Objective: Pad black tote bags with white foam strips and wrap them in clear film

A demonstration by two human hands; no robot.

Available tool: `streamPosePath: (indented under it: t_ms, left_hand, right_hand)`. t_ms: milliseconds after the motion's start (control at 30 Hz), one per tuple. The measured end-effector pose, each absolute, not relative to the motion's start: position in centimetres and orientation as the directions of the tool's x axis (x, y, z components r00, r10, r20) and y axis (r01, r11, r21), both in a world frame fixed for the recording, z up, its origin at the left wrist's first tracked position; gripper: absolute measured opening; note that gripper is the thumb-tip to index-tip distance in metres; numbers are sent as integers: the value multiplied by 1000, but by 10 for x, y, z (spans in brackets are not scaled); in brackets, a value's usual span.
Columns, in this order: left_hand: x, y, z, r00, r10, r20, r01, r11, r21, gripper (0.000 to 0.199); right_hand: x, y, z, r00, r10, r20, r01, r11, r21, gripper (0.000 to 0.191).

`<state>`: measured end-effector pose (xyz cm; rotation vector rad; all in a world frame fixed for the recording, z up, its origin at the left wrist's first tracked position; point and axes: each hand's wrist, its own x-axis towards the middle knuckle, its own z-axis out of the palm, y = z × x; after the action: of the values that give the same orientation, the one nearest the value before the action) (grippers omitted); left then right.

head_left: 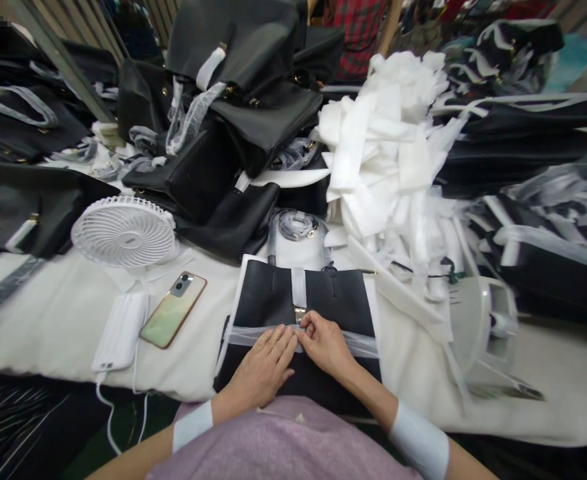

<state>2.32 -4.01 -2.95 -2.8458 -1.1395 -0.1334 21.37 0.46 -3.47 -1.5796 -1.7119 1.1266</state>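
Observation:
A black handbag [263, 293] lies flat in front of me, its top edge away from me. A white-wrapped strap tab [298, 287] runs down its middle to a small gold clasp [300, 313]. Across the bag stretches a translucent plastic strip [361, 343]. My left hand [268, 363] lies flat over the strip, fingers extended just below the clasp. Beside it my right hand [323, 343] has thumb and forefinger pinched on the strip, close to the clasp. What exactly sits between those fingertips is partly hidden. Wrapped bag handles [273, 240] extend beyond the top edge.
To the left are a white fan [126, 233], a phone [173, 310] and a white power bank [119, 331] with a cable. Black bags [213, 160] pile up behind. White foam sheets [373, 153] heap at back right, near a tape dispenser [478, 327].

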Motion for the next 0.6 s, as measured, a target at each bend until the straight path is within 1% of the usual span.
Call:
streamPosePath:
  t_ms: [200, 300, 400, 500, 533, 600]
  left_hand:
    - [19, -40, -34, 748, 656, 102, 661, -750, -25, 60]
    - [19, -40, -32, 747, 658, 95, 662, -749, -15, 59]
    - [21, -40, -29, 734, 673, 91, 676, -737, -3, 55]
    - [23, -40, -27, 724, 683, 95, 686, -727, 0, 54]
    - [23, -40, -27, 722, 685, 97, 688, -726, -1, 54]
    - [23, -40, -26, 722, 685, 101, 688, -725, -3, 55]
  right_hand:
    - [213, 4, -30, -139, 977, -160, 524, -64, -849, 5]
    - [214, 4, -27, -126, 978, -165, 511, -78, -856, 6]
    - [213, 5, -29, -119, 976, -182, 477, -105, -873, 7]
    - [210, 7, -31, -131, 966, -225, 406, -155, -901, 3]
    - [210, 7, -29, -145, 960, -240, 380, -170, -909, 6]
    - [215, 7, -17, -169, 947, -273, 292, -216, -932, 22]
